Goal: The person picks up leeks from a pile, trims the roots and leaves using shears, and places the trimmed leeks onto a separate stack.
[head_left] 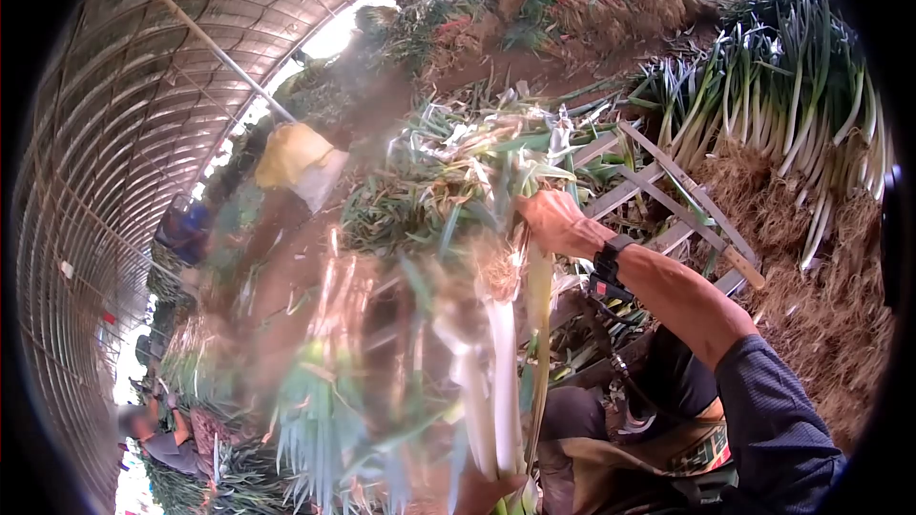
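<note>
My left hand (482, 493), partly cut off by the bottom edge, is wrapped around a few green onions (504, 372). Their white stalks point up and end in a tuft of roots (500, 272). My right hand (553, 221) is closed above and to the right of the roots, with a watch on its wrist. From it a yellowish outer leaf (538, 324) stretches down along the stalks toward my left hand. Haze smears the left side of the bunch. A heap of stripped leaves (477, 148) lies just beyond my hands.
A metal frame (658, 191) with a wooden-ended bar (744, 267) stands at right. Beyond it green onions (792, 95) are stacked, roots toward me. Bunches (324, 372) lie at left. Another person (176, 443) works at far left under the arched roof (191, 38). More piles lie behind.
</note>
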`<action>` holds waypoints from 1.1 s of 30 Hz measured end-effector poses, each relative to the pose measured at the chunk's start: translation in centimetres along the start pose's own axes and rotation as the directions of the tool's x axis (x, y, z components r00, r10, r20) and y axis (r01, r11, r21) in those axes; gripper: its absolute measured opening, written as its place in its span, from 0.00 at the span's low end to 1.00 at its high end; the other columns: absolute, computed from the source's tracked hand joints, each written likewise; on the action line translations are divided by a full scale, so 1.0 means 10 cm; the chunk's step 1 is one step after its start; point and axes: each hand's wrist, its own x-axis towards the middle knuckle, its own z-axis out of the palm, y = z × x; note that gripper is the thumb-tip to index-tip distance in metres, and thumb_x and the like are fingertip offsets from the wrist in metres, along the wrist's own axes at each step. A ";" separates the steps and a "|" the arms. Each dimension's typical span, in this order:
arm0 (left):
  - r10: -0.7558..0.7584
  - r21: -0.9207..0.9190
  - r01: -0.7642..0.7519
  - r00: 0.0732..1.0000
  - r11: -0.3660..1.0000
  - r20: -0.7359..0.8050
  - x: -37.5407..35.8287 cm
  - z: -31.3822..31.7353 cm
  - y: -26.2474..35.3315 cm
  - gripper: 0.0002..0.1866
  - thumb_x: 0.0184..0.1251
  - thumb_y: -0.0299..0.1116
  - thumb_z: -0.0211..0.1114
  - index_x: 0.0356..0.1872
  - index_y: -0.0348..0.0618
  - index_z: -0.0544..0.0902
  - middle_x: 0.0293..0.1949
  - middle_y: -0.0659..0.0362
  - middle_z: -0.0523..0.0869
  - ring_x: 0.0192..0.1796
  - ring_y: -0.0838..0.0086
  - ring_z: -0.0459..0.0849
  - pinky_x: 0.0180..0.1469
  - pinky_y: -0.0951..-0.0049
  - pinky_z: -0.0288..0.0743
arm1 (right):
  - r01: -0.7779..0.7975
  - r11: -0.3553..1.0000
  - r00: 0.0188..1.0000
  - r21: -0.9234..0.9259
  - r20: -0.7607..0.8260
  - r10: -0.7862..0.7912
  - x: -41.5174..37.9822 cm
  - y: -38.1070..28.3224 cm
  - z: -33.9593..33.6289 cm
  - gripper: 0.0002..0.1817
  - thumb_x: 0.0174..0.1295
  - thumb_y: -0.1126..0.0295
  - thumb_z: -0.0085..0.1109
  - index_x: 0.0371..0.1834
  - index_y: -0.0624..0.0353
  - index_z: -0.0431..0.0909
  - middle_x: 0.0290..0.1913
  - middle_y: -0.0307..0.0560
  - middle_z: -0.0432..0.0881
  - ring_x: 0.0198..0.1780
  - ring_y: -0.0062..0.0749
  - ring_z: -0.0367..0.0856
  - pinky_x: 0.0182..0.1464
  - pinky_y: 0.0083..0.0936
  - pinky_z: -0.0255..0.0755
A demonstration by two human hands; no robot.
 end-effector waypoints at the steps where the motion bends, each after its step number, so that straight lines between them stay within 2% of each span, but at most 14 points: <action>1: -0.050 -0.218 0.053 0.999 0.975 0.019 -0.07 0.03 0.12 0.50 0.55 0.23 0.82 0.78 0.41 0.61 0.63 0.50 0.82 0.62 0.64 0.83 0.57 0.62 0.86 | 0.005 1.000 1.000 0.026 -0.004 -0.005 -0.02 -0.02 -0.05 0.17 0.53 0.76 0.70 0.49 0.60 0.83 0.26 0.47 0.84 0.25 0.35 0.84 0.24 0.29 0.76; 2: -0.095 -0.425 0.106 0.994 0.899 0.048 -0.11 0.05 0.19 0.49 0.57 0.23 0.80 0.78 0.41 0.62 0.63 0.50 0.82 0.62 0.65 0.83 0.57 0.62 0.86 | 0.016 1.000 1.000 -0.021 0.026 -0.015 -0.02 -0.01 -0.06 0.17 0.54 0.76 0.70 0.49 0.60 0.83 0.26 0.47 0.85 0.26 0.35 0.85 0.25 0.30 0.77; 5: -0.098 -0.088 0.106 0.991 0.990 0.096 -0.06 -0.05 0.07 0.44 0.61 0.21 0.76 0.78 0.43 0.64 0.62 0.50 0.83 0.62 0.65 0.84 0.58 0.61 0.86 | 0.112 0.975 0.992 -0.193 0.075 -0.100 0.00 0.04 -0.11 0.16 0.55 0.75 0.70 0.48 0.58 0.82 0.29 0.44 0.85 0.29 0.34 0.86 0.28 0.30 0.79; 8: -0.016 -0.234 0.038 0.995 0.971 0.098 -0.15 -0.02 0.15 0.37 0.63 0.20 0.75 0.74 0.40 0.70 0.61 0.50 0.84 0.61 0.64 0.85 0.57 0.60 0.87 | 0.304 0.857 0.949 -0.415 0.059 -0.309 0.09 0.12 -0.15 0.13 0.59 0.71 0.69 0.46 0.56 0.80 0.30 0.39 0.85 0.31 0.29 0.86 0.32 0.27 0.78; 11: -0.055 -0.127 0.075 0.986 0.989 0.155 -0.03 -0.13 -0.43 0.31 0.65 0.21 0.74 0.70 0.37 0.75 0.62 0.49 0.84 0.61 0.61 0.86 0.58 0.57 0.86 | 0.508 0.661 0.815 -0.553 0.061 -0.576 0.16 0.26 -0.24 0.10 0.60 0.72 0.67 0.44 0.55 0.79 0.29 0.38 0.84 0.32 0.26 0.85 0.33 0.23 0.78; 14: -0.032 -0.338 0.067 0.994 0.939 0.108 -0.12 -0.05 -0.19 0.28 0.64 0.17 0.73 0.67 0.35 0.78 0.64 0.48 0.83 0.61 0.58 0.86 0.55 0.57 0.87 | 0.501 0.682 0.834 -0.533 0.088 -0.544 0.21 0.28 -0.31 0.08 0.58 0.75 0.61 0.40 0.53 0.76 0.30 0.36 0.81 0.36 0.27 0.82 0.36 0.26 0.79; 17: 0.007 -0.209 0.042 0.975 0.977 0.224 -0.07 -0.15 -0.28 0.31 0.69 0.34 0.74 0.70 0.36 0.76 0.66 0.45 0.81 0.65 0.52 0.84 0.63 0.47 0.81 | 0.455 0.691 0.875 -0.562 0.137 -0.465 0.20 0.29 -0.34 0.08 0.60 0.76 0.59 0.42 0.52 0.77 0.31 0.36 0.79 0.36 0.27 0.79 0.35 0.27 0.78; 20: 0.386 -0.534 -0.135 0.835 0.835 0.392 -0.02 -0.24 -0.56 0.42 0.68 0.59 0.70 0.73 0.36 0.74 0.66 0.41 0.81 0.68 0.47 0.80 0.72 0.38 0.67 | 0.379 0.670 0.922 -0.638 0.197 -0.333 0.11 0.23 -0.39 0.11 0.65 0.75 0.59 0.50 0.53 0.78 0.32 0.38 0.79 0.33 0.23 0.78 0.32 0.25 0.77; 23: 0.126 -0.398 0.032 0.923 0.917 0.364 -0.14 -0.21 -0.29 0.55 0.62 0.78 0.59 0.76 0.39 0.71 0.66 0.39 0.81 0.72 0.46 0.76 0.79 0.38 0.52 | 0.385 0.794 0.922 -0.470 0.231 -0.310 -0.08 0.21 -0.35 0.18 0.69 0.74 0.58 0.61 0.52 0.73 0.26 0.35 0.72 0.27 0.21 0.75 0.26 0.20 0.71; 24: 0.148 -0.296 -0.044 0.929 0.954 0.339 -0.08 -0.21 -0.37 0.47 0.62 0.64 0.72 0.74 0.39 0.73 0.61 0.42 0.85 0.66 0.52 0.82 0.73 0.45 0.68 | 0.394 0.842 0.916 -0.368 0.235 -0.326 -0.16 0.20 -0.34 0.21 0.70 0.74 0.58 0.65 0.51 0.70 0.23 0.34 0.69 0.24 0.21 0.74 0.23 0.18 0.68; 25: 0.081 -0.223 -0.015 0.955 0.975 0.287 -0.09 -0.12 -0.10 0.45 0.61 0.59 0.74 0.72 0.39 0.74 0.58 0.44 0.86 0.63 0.54 0.84 0.69 0.49 0.72 | 0.398 0.880 0.910 -0.260 0.238 -0.341 -0.23 0.18 -0.31 0.24 0.72 0.73 0.57 0.70 0.51 0.68 0.19 0.32 0.66 0.21 0.20 0.72 0.20 0.16 0.66; 27: -0.048 -0.081 0.062 0.985 0.995 0.164 -0.14 0.14 0.68 0.40 0.60 0.47 0.80 0.69 0.38 0.76 0.54 0.48 0.88 0.56 0.60 0.87 0.61 0.55 0.80 | 0.208 0.977 0.858 0.047 0.471 -0.205 -0.41 0.04 -0.32 0.20 0.65 0.75 0.60 0.61 0.61 0.78 0.22 0.42 0.72 0.22 0.23 0.67 0.21 0.25 0.68; 30: -0.200 0.169 0.203 0.979 0.964 -0.037 -0.07 0.23 0.66 0.36 0.56 0.35 0.82 0.65 0.36 0.76 0.48 0.53 0.89 0.48 0.66 0.87 0.50 0.63 0.84 | -0.140 0.943 0.860 0.304 0.509 -0.037 -0.64 -0.11 -0.18 0.27 0.58 0.74 0.66 0.64 0.62 0.78 0.31 0.50 0.84 0.30 0.35 0.81 0.29 0.30 0.79; 33: -0.030 0.211 0.028 1.000 0.977 0.009 -0.08 0.31 0.82 0.38 0.55 0.39 0.83 0.66 0.36 0.76 0.48 0.52 0.89 0.49 0.65 0.87 0.51 0.61 0.84 | 0.216 0.890 0.937 0.401 0.170 -0.304 -0.90 -0.05 0.45 0.33 0.62 0.60 0.73 0.73 0.39 0.75 0.37 0.46 0.87 0.32 0.31 0.84 0.31 0.27 0.80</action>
